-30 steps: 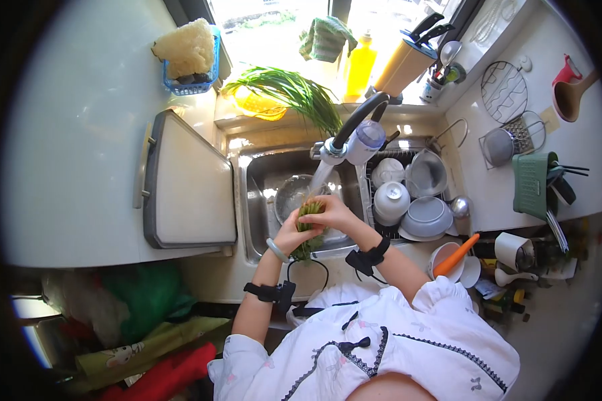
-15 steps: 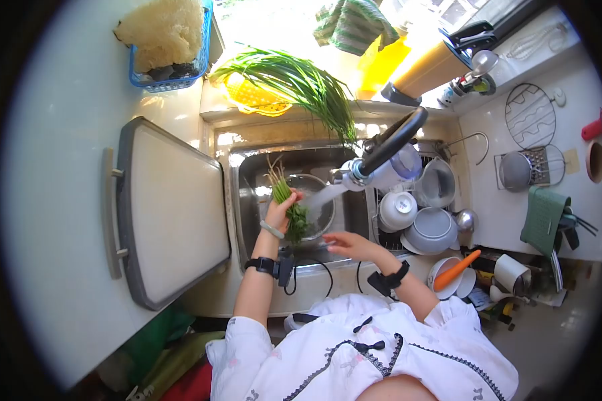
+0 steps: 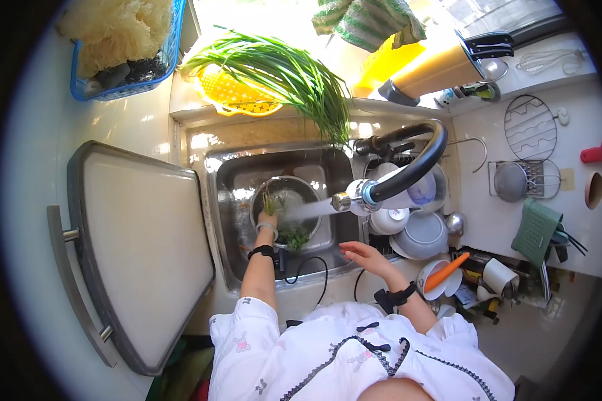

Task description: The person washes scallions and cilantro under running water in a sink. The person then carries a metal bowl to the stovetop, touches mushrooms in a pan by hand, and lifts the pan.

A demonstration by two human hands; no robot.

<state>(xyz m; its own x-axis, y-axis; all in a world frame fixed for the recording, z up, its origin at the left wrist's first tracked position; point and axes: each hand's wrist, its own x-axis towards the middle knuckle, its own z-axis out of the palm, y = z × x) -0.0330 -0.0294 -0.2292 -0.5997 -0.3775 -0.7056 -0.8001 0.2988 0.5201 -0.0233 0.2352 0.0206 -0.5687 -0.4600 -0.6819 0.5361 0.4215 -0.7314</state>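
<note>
My left hand (image 3: pixel 267 219) is closed around a bunch of leafy herbs (image 3: pixel 293 236), low in the metal sink (image 3: pixel 231 194). The thin stems point away from me and the green leaves hang on my side. Beneath the bunch lies a round metal basin (image 3: pixel 319 195), partly covered by hand and herbs. Water streams sideways from the faucet (image 3: pixel 358 197) over the basin. My right hand (image 3: pixel 364 256) holds nothing; its fingers are stretched out above the sink's front right corner.
Long green stalks (image 3: pixel 281 70) lie across a yellow basket (image 3: pixel 231 92) behind the sink. Washed bowls (image 3: pixel 421 234) crowd the rack at right, near a carrot (image 3: pixel 447 272). A cutting board (image 3: pixel 140 247) stands left. A knife block (image 3: pixel 431 70) is at the back.
My left hand has lowered the herbs into the basin, beside the water stream. The right hand has shifted slightly right and toward me. The faucet appears lower and more to the right.
</note>
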